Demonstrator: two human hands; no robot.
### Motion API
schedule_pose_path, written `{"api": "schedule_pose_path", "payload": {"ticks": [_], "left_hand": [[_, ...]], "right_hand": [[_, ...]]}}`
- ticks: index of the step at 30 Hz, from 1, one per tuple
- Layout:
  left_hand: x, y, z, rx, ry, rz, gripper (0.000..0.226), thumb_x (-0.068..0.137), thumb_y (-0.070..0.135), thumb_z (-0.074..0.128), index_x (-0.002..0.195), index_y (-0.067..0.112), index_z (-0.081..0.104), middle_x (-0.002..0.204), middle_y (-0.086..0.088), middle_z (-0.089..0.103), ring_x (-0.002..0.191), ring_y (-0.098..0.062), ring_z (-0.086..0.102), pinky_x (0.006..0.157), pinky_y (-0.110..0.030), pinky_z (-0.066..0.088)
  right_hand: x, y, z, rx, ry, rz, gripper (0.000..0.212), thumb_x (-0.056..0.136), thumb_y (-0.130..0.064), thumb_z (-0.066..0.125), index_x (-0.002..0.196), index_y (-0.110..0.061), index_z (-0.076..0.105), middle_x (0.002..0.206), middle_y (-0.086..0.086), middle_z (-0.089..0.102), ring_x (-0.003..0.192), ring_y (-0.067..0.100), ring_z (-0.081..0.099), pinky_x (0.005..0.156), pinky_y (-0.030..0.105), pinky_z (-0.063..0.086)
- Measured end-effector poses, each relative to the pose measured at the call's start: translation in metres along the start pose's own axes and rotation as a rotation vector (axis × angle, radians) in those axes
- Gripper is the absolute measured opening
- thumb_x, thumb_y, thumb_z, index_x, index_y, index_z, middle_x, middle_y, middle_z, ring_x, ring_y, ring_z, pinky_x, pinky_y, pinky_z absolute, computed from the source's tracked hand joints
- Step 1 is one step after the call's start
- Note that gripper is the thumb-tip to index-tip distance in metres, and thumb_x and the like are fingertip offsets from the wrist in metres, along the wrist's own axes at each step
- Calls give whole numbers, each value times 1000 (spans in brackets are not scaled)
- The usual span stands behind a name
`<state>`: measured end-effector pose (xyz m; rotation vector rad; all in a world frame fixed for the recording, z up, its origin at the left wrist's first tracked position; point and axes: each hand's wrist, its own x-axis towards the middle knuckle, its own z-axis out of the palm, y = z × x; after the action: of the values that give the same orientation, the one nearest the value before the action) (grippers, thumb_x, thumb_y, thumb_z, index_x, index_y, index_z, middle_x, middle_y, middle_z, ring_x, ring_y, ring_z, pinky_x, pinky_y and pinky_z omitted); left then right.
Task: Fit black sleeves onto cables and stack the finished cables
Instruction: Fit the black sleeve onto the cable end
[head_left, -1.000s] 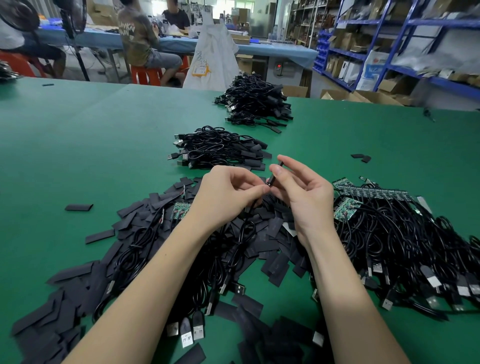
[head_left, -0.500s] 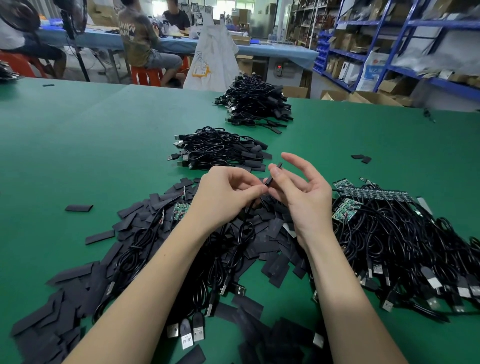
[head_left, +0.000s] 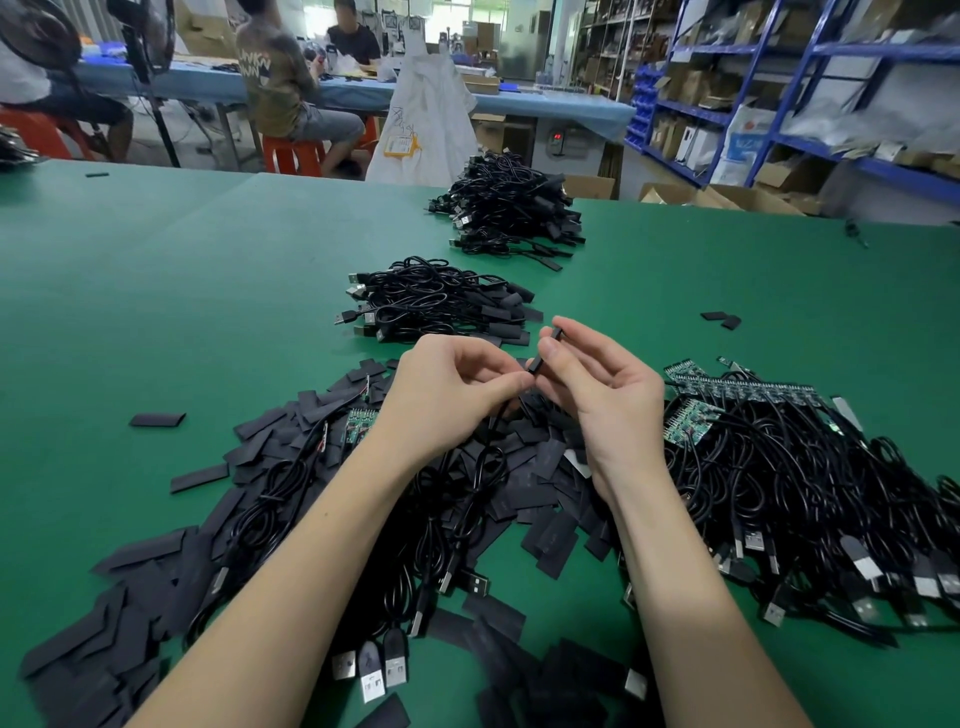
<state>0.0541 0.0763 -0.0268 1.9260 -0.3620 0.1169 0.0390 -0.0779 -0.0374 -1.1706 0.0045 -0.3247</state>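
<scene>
Here, above loose sleeves (head_left: 550, 535), the left hand (head_left: 452, 395) pinches a cable (head_left: 485, 441); the right hand (head_left: 597, 384) pinches a sleeve (head_left: 545, 351) – long axis near upright, top tilted rightward. Farther away lies a finished stack (head_left: 436, 304).

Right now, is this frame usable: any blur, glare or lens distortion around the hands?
Head view: left hand, right hand and the sleeve they pinch are sharp; lighting is even, with soft shadows and no glare on the green table. Head view: wide-angle distortion bends the shelves and the table's far edge; the background people are softer.
</scene>
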Motion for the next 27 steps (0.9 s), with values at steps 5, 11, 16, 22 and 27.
{"api": "schedule_pose_path", "payload": {"ticks": [5, 11, 16, 22, 27], "left_hand": [[2, -4, 0, -33, -33, -25, 7, 85, 28, 81, 83, 23, 77, 68, 4, 73, 58, -6, 59, 67, -26, 47], [0, -6, -4, -87, -234, -113, 10, 93, 22, 73, 91, 13, 73, 66, -8, 67, 61, -15, 53, 67, -25, 46], [-3, 4, 4, -239, -297, -203, 12, 101, 19, 61, 94, 10, 63, 86, -16, 55, 77, -26, 75, 68, -36, 60], [23, 26, 10, 75, -148, -27, 15, 105, 29, 52, 98, 20, 61, 76, 6, 55, 57, -7, 55, 58, -24, 46], [104, 50, -11, 591, 10, 209, 11, 104, 31, 49, 100, 26, 59, 74, 8, 58, 65, -9, 55, 62, -27, 43]], "right_hand": [[1, 0, 0, -2, 12, 5, 20, 86, -2, 77, 97, -18, 78, 99, 5, 79, 93, 15, 75, 71, 21, 59], [4, -4, -6, -17, 64, -30, 25, 87, -7, 78, 107, -22, 75, 101, 4, 79, 97, 21, 75, 73, 24, 60], [7, -6, -13, -44, 103, 20, 25, 90, -17, 77, 114, -20, 72, 92, 1, 79, 82, 13, 73, 71, 26, 60], [11, -16, -21, -15, 177, 71, 31, 102, -43, 57, 125, -22, 61, 112, 0, 76, 89, 23, 77, 77, 35, 64], [10, -18, -25, -28, 211, 114, 29, 104, -40, 52, 119, -18, 64, 100, -4, 79, 90, 24, 77, 70, 31, 63]]}}
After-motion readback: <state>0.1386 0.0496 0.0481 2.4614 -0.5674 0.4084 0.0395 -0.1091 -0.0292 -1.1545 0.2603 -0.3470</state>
